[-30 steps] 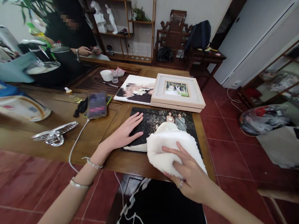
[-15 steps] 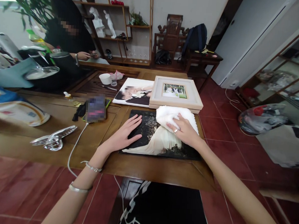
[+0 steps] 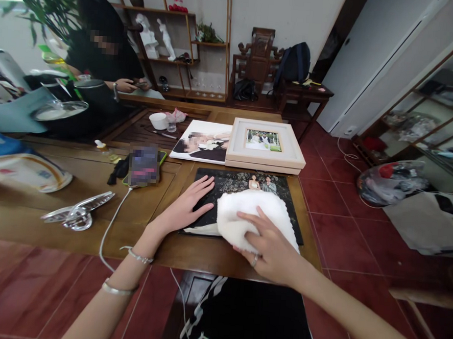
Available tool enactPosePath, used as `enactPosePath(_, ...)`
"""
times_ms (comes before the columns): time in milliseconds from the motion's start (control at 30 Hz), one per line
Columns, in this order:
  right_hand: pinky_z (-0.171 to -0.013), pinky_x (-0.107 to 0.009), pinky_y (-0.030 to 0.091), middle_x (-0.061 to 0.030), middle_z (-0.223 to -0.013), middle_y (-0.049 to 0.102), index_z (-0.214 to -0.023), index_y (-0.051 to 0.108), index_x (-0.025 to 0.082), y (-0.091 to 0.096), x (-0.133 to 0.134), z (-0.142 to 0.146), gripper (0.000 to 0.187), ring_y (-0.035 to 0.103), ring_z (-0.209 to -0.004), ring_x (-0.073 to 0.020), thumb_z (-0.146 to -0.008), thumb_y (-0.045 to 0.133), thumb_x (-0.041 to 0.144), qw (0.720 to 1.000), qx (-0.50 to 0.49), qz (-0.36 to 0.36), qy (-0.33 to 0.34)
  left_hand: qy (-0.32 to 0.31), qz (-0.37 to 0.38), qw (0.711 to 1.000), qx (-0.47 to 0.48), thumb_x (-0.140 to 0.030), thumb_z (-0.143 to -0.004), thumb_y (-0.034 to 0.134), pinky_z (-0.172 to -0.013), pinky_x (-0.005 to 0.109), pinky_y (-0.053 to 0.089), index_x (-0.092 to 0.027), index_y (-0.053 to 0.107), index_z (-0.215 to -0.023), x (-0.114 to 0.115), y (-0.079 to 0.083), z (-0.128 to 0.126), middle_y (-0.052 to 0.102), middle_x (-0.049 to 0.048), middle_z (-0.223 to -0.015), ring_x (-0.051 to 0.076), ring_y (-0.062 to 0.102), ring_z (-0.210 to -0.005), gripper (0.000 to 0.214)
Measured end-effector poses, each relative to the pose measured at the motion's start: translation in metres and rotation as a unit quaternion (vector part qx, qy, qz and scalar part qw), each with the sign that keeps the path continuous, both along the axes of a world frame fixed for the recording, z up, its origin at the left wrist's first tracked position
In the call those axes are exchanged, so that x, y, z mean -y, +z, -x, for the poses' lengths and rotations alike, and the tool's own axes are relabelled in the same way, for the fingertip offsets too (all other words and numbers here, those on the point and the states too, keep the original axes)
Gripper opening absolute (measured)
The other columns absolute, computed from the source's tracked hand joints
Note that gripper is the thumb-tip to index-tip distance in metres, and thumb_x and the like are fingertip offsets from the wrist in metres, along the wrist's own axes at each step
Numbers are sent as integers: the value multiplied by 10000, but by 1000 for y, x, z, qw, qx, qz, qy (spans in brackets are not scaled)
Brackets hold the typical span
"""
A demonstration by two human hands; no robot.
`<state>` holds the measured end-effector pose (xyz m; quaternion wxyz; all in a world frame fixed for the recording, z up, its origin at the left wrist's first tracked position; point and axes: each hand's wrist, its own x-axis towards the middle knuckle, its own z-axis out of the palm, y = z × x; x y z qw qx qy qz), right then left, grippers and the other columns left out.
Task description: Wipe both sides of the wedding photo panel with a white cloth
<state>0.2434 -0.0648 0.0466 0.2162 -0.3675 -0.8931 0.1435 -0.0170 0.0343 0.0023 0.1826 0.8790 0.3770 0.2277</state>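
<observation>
A dark wedding photo print [image 3: 233, 182] lies flat near the front edge of the wooden table [image 3: 73, 216]. My left hand [image 3: 188, 205] rests flat on the print's left side, fingers stretched out. My right hand [image 3: 270, 246] presses a fluffy white cloth [image 3: 246, 217] onto the print's near part, fingers spread over the cloth. The cloth hides much of the picture's lower half.
Behind the print lie a cream framed photo [image 3: 264, 145] and another print [image 3: 203, 142]. A phone [image 3: 144, 165] on a cable, a metal clip [image 3: 78, 212] and a plate [image 3: 26, 172] sit to the left. A person [image 3: 103, 54] sits at the far left.
My right hand has drawn the white cloth back from the print's far edge toward me. The left hand has stayed in place on the print.
</observation>
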Motion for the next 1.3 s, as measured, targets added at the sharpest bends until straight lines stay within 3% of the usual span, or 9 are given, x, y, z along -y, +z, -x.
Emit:
enactPosePath(133,-1105,-592,258,-183,-1208,630,-872,633,178,-2,-46,4,172,505,-1250,-282,-927,502,276,999,-1,-11,-37,-1,-2,1000,-2,-422,-955,453,-1166,513,226,-206,336,-1466,0,1,0,297,102,-1551,261,184,-1455,567)
enactPosePath(333,-1065,-501,325,-86,-955,690,-789,618,186,0,-106,20,295,622,-969,-245,-964,450,354,998,3,-16,-67,1,-1,1000,2,-422,-955,445,-1155,538,240,-212,341,-1465,0,1,0,319,104,-1541,273,196,-1451,561)
enactPosePath(433,-1087,-534,284,-93,-1030,686,-809,621,193,-3,-99,25,262,608,-1019,-250,-959,462,337,997,-9,-14,-81,6,7,1000,7,-396,-978,387,-1161,537,227,-209,330,-1472,-1,-1,-1,318,94,-1543,264,189,-1453,531)
enactPosePath(600,-1126,-599,193,-190,-1202,626,-864,641,167,-3,-38,27,214,474,-1275,-282,-936,492,302,999,-5,7,-44,25,26,999,17,-355,-1002,292,-1185,476,195,-152,349,-1460,-1,-2,-2,305,111,-1547,227,200,-1452,504)
enactPosePath(733,-1140,-598,185,-175,-1209,633,-904,649,175,5,10,22,171,438,-1318,-271,-920,516,281,999,-5,41,18,29,31,999,21,-361,-996,311,-1190,450,184,-157,335,-1465,0,-1,-2,281,107,-1558,217,193,-1454,512)
enactPosePath(833,-1143,-581,213,-156,-1193,649,-920,649,187,10,20,12,143,470,-1293,-265,-910,533,269,998,-11,61,22,28,32,999,18,-368,-990,335,-1191,450,179,-166,330,-1467,1,-1,-2,280,104,-1558,216,190,-1455,518)
enactPosePath(967,-1138,-566,245,-112,-1200,651,-874,620,210,9,3,-7,157,551,-1205,-268,-933,504,298,996,-28,65,-46,26,32,999,22,-376,-988,338,-1191,450,184,-180,340,-1465,0,0,-2,287,97,-1556,222,195,-1454,516)
enactPosePath(1133,-1132,-535,247,-59,-868,685,-695,524,221,-1,-41,-22,301,633,-1000,-268,-956,446,350,987,-43,33,-151,25,30,999,25,-370,-987,338,-1188,460,192,-161,344,-1463,1,0,-3,296,108,-1551,234,203,-1451,519)
enactPosePath(1300,-1103,-578,220,-95,-972,683,-766,588,199,-6,-84,-2,295,592,-1026,-283,-954,439,372,984,-17,11,-179,23,27,999,24,-369,-990,331,-1190,455,194,-171,338,-1467,1,-2,-2,289,98,-1555,231,202,-1452,516)
